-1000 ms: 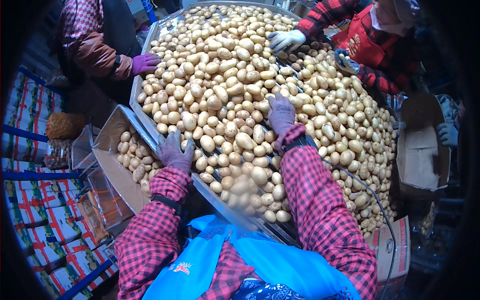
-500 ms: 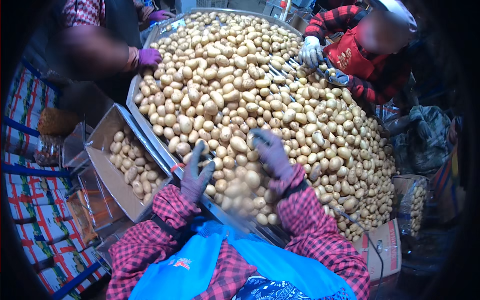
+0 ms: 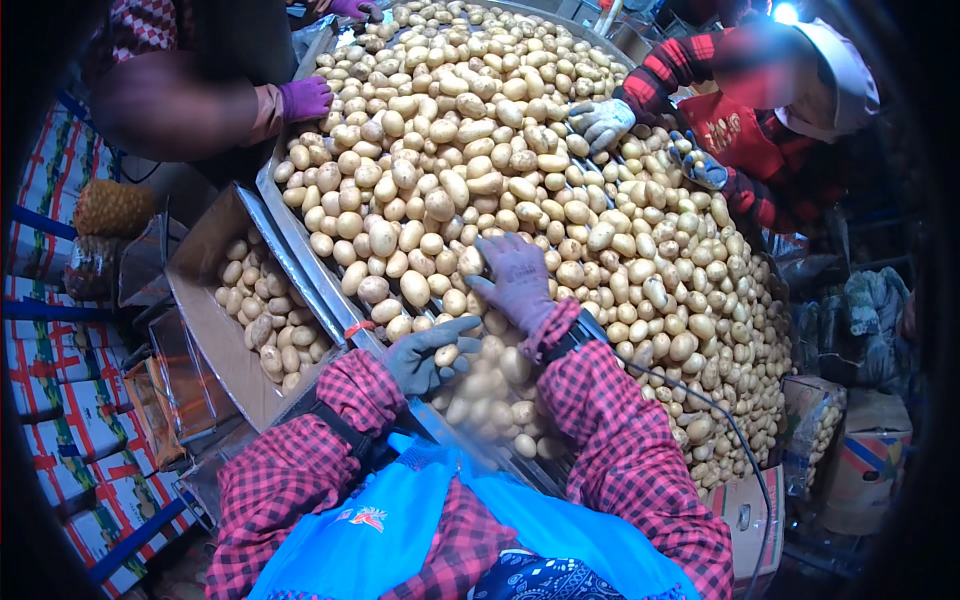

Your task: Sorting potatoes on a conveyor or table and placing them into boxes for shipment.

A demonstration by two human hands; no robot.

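My left hand (image 3: 417, 362), in a grey glove, is low at the sorting table's near edge with its fingers curled round a small potato (image 3: 446, 355). My right hand (image 3: 512, 280), also gloved, reaches over the large heap of pale potatoes (image 3: 650, 250) with fingers spread, touching the ones around it. Potatoes just below my right hand look blurred. A red tie is on the metal rim (image 3: 360, 328) beside my left hand. Left of it, an open cardboard box (image 3: 215, 345) holds more potatoes.
Two co-workers stand across: a purple-gloved hand (image 3: 305, 98) rests at upper left, a white-gloved hand (image 3: 600, 120) on potatoes at upper right. Stacked cartons (image 3: 60, 440) line the left. A black cable (image 3: 700, 395) crosses the right of the heap; boxes (image 3: 862, 460) stand at right.
My left hand has moved down and right and closed round a potato. My right hand has shifted up and left from half a second ago. The upper-right co-worker's white glove has moved left.
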